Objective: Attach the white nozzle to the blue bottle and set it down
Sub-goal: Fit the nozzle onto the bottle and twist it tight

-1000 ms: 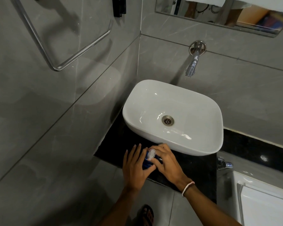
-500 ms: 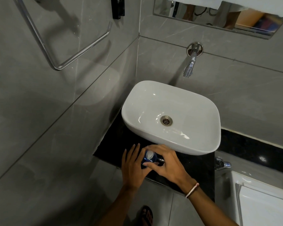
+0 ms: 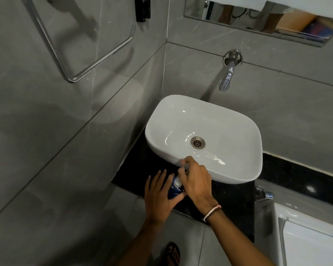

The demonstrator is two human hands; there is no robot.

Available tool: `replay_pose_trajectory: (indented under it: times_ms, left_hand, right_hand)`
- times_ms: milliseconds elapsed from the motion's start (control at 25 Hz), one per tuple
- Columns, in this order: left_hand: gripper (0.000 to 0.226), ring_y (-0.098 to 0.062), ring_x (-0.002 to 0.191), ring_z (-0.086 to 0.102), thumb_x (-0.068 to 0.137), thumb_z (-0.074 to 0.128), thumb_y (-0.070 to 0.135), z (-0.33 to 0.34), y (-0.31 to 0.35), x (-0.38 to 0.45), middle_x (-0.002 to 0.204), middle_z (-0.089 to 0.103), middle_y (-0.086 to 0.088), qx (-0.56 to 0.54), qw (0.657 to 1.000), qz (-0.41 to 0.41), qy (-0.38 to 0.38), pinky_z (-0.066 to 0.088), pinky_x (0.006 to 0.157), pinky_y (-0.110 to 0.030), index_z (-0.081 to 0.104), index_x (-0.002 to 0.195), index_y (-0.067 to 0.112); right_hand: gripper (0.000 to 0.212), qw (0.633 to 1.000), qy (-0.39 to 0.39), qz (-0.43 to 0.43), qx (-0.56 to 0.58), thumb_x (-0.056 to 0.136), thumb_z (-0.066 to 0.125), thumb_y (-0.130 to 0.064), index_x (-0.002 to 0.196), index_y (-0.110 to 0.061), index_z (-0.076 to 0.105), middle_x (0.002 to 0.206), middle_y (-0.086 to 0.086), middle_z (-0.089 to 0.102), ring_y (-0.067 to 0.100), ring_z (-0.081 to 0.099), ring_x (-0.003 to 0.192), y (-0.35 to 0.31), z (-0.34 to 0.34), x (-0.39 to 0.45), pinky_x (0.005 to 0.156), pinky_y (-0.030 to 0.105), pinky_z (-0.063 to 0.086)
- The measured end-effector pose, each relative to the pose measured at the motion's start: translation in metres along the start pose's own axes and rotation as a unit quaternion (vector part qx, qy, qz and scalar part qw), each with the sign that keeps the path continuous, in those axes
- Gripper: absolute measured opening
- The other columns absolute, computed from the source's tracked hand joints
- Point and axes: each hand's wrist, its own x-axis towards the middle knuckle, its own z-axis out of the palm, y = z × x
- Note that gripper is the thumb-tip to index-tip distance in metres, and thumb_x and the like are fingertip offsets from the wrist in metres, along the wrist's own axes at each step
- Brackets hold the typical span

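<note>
The blue bottle [image 3: 173, 191] stands on the black counter [image 3: 135, 169] just in front of the white basin. My left hand [image 3: 159, 196] wraps its side, thumb across the front and fingers spread behind it. A white nozzle [image 3: 177, 181] sits at the bottle's top. My right hand [image 3: 195, 181] is above it, fingers curled down onto the nozzle, and it hides most of it. Whether the nozzle is seated on the neck cannot be told.
A white basin [image 3: 206, 120] fills the counter's back, with a chrome tap [image 3: 227, 77] on the wall above. A towel rail [image 3: 96, 62] hangs on the left wall. A small chrome valve [image 3: 263, 194] and a white toilet tank [image 3: 306, 239] lie to the right.
My right hand has shifted over the top of the bottle, fingers now pointing toward the basin. The left hand keeps its hold on the bottle's side.
</note>
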Motion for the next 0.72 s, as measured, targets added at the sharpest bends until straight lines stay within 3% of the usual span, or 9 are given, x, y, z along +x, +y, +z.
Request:
replay_pose_trajectory:
  times_ms: [120, 200, 320, 480, 560, 640, 720]
  left_hand:
    - [0.074, -0.028, 0.121, 0.062, 0.077, 0.055, 0.074, 0.000, -0.001, 0.000, 0.126, 0.069, -0.010, -0.003, 1.000, 0.001, 0.007, 0.048, 0.103, -0.054, 0.070, 0.117, 0.013]
    - [0.073, -0.028, 0.121, 0.062, 0.077, 0.056, 0.073, 0.002, -0.002, -0.001, 0.127, 0.068, -0.009, -0.011, 1.000, 0.002, 0.008, 0.046, 0.104, -0.054, 0.070, 0.118, 0.013]
    - [0.072, -0.027, 0.122, 0.061, 0.078, 0.056, 0.072, 0.005, -0.003, -0.002, 0.127, 0.068, -0.009, -0.021, 1.000, -0.004, 0.012, 0.046, 0.104, -0.053, 0.070, 0.119, 0.014]
    - [0.066, -0.028, 0.121, 0.062, 0.075, 0.062, 0.063, 0.007, -0.006, -0.003, 0.127, 0.068, -0.009, -0.023, 1.000, 0.003, 0.007, 0.049, 0.100, -0.057, 0.070, 0.120, 0.015]
    - [0.068, -0.028, 0.121, 0.062, 0.075, 0.063, 0.064, 0.007, -0.006, -0.002, 0.126, 0.068, -0.010, -0.022, 1.000, 0.001, 0.004, 0.048, 0.101, -0.056, 0.069, 0.120, 0.014]
    - [0.071, -0.027, 0.120, 0.062, 0.075, 0.062, 0.070, 0.006, -0.005, -0.002, 0.125, 0.069, -0.009, -0.012, 1.000, 0.001, 0.001, 0.047, 0.103, -0.054, 0.068, 0.120, 0.015]
    - [0.074, -0.026, 0.120, 0.062, 0.074, 0.062, 0.073, 0.005, -0.005, -0.002, 0.125, 0.068, -0.008, -0.007, 1.000, 0.004, -0.003, 0.047, 0.103, -0.053, 0.067, 0.120, 0.016]
  right_hand:
    - [0.020, 0.995, -0.090, -0.014, 0.042, 0.093, 0.068, -0.041, 0.089, -0.022, 0.071, 0.065, -0.002, 0.074, 0.012, 0.071, 0.060, 0.006, -0.017, 0.000, 0.063, 0.040, 0.062]
    - [0.031, 0.988, -0.144, -0.058, -0.017, 0.086, 0.075, -0.050, 0.103, -0.024, 0.073, 0.071, -0.004, 0.077, 0.008, 0.072, 0.067, 0.012, -0.029, -0.005, 0.067, 0.034, 0.062]
    - [0.036, 0.978, -0.131, -0.103, -0.121, 0.087, 0.069, -0.058, 0.095, -0.023, 0.074, 0.075, -0.003, 0.076, 0.014, 0.071, 0.072, 0.016, -0.037, -0.011, 0.071, 0.036, 0.060]
    - [0.045, 0.965, -0.171, -0.143, -0.139, 0.081, 0.069, -0.065, 0.078, -0.020, 0.069, 0.066, -0.006, 0.070, 0.013, 0.065, 0.062, 0.013, -0.043, -0.009, 0.063, 0.033, 0.056]
    - [0.037, 0.971, -0.179, -0.141, -0.075, 0.075, 0.080, -0.058, 0.094, -0.028, 0.069, 0.079, -0.012, 0.071, 0.008, 0.066, 0.071, 0.016, -0.051, -0.004, 0.067, 0.029, 0.057]
    - [0.053, 0.961, -0.219, -0.166, -0.017, 0.075, 0.088, -0.041, 0.122, -0.032, 0.065, 0.110, -0.014, 0.071, 0.005, 0.066, 0.096, 0.021, -0.056, 0.004, 0.086, 0.021, 0.055]
    - [0.055, 0.949, -0.241, -0.203, -0.011, 0.080, 0.086, -0.031, 0.131, -0.029, 0.065, 0.128, -0.011, 0.070, 0.004, 0.063, 0.114, 0.023, -0.055, 0.009, 0.100, 0.020, 0.051]
